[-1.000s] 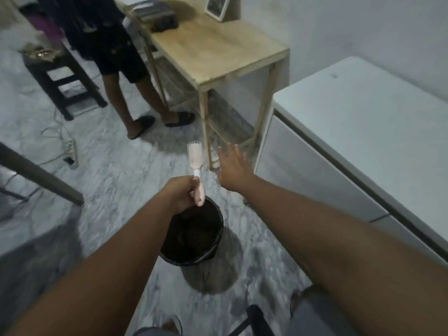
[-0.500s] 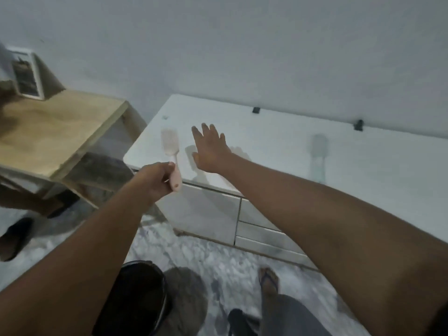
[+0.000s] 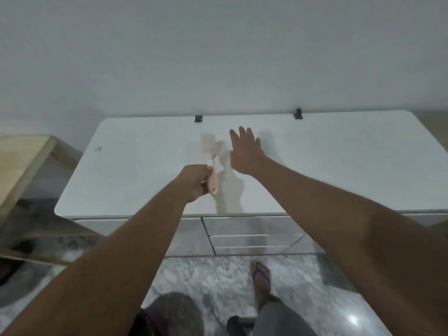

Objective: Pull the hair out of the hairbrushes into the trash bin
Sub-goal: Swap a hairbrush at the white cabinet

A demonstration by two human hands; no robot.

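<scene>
Left hand (image 3: 194, 184) was clamped on pink hairbrush (image 3: 210, 163) handle, head up, over white cabinet (image 3: 339, 166) top. Right hand (image 3: 243, 151) was empty, fingers spread, just right of brush. Bin not clearly visible.

Dim, soft motion blur, fisheye edges, glare on floor (image 3: 352, 320) btm right.

The bristle head of the pale pink plastic hairbrush (image 3: 210, 161) is smeared by motion blur, so any hair in it cannot be made out. The left hand (image 3: 195, 184) hides part of its handle. The dark round trash bin (image 3: 145, 322), possibly, is cut off by the bottom edge. The light wooden side table (image 3: 23, 161) runs off the left edge.
</scene>
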